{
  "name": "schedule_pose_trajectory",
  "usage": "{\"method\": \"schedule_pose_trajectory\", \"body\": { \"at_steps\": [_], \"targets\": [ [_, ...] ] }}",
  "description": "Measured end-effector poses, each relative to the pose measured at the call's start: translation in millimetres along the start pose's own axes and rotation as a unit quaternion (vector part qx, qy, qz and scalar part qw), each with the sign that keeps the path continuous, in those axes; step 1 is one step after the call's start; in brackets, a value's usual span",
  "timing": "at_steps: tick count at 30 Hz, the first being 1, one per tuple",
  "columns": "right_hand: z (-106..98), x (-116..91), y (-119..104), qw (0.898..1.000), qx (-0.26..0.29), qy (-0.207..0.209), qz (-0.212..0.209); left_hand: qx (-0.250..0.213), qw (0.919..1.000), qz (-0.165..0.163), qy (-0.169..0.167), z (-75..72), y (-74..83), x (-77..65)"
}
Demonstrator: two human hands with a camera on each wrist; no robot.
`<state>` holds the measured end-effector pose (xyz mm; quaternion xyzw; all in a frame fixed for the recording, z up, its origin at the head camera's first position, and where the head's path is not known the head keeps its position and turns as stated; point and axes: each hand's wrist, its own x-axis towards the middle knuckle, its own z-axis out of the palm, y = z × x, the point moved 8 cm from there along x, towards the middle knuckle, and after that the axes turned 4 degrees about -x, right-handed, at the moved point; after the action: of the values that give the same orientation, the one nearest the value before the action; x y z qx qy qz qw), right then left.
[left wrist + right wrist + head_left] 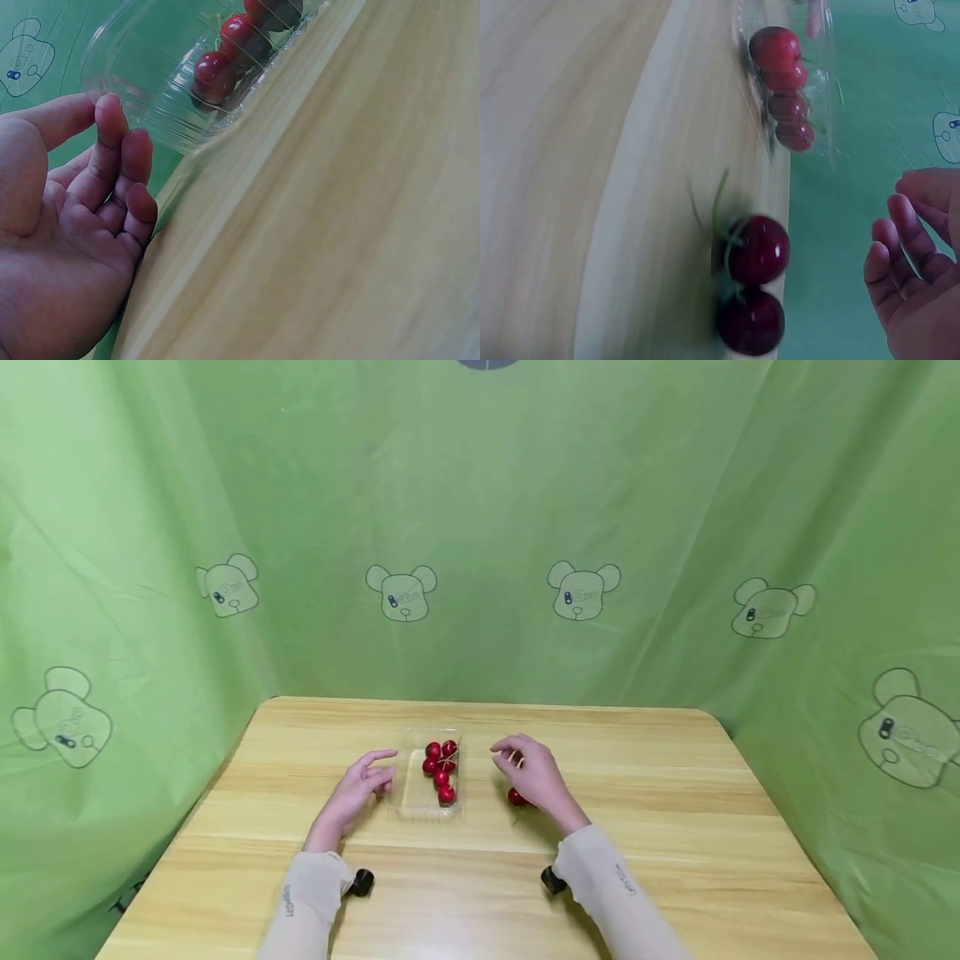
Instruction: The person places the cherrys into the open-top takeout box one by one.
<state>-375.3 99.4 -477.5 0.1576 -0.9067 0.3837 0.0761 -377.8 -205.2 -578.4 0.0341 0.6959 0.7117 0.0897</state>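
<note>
A clear plastic container (414, 793) lies on the table between the hands, with several red cherries (442, 779) in it, stems on some. My left hand (358, 789) is at the container's left rim, fingers loosely bent. In the left wrist view its thumb and index fingertips (109, 105) overlap the container's edge. To the right of the container my right hand (531, 772) hovers with loosely curved fingers, holding nothing. Beneath it a loose cherry (516, 797) shows, partly covered by the hand. The right wrist view shows two loose dark cherries (759, 251) side by side, one with a green stem.
The wooden table (465, 893) has rounded far corners. Green curtains (480, 643) printed with bear heads surround it on the back and both sides. Black wrist devices (362, 882) sit at both cuffs, close over the tabletop.
</note>
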Motion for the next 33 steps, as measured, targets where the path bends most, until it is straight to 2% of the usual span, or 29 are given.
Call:
{"method": "schedule_pose_trajectory", "body": {
  "at_steps": [9, 16, 20, 28, 33],
  "targets": [
    [-13.7, -17.9, 19.5, 1.0, -0.003, -0.014, 0.025, -0.001, 1.0, 0.001, -0.001, 0.9, 2.1, 0.8],
    [-11.8, -37.3, 33.9, 0.996, -0.008, -0.077, 0.049, 0.005, 1.0, 0.002, -0.003, 0.9, 1.4, 0.0],
    [-8.1, -45.2, 38.9, 0.992, -0.004, -0.115, 0.046, 0.0, 1.0, -0.001, 0.001, 0.2, 0.1, -0.9],
    [3.9, -54.0, 41.1, 0.983, 0.02, -0.183, 0.007, -0.002, 1.0, -0.006, 0.006, -0.6, 0.2, -2.6],
    [11.9, -57.2, 40.3, 0.977, 0.047, -0.208, 0.003, 0.005, 1.0, -0.001, 0.004, 0.7, 1.6, -1.7]
  ]
}}
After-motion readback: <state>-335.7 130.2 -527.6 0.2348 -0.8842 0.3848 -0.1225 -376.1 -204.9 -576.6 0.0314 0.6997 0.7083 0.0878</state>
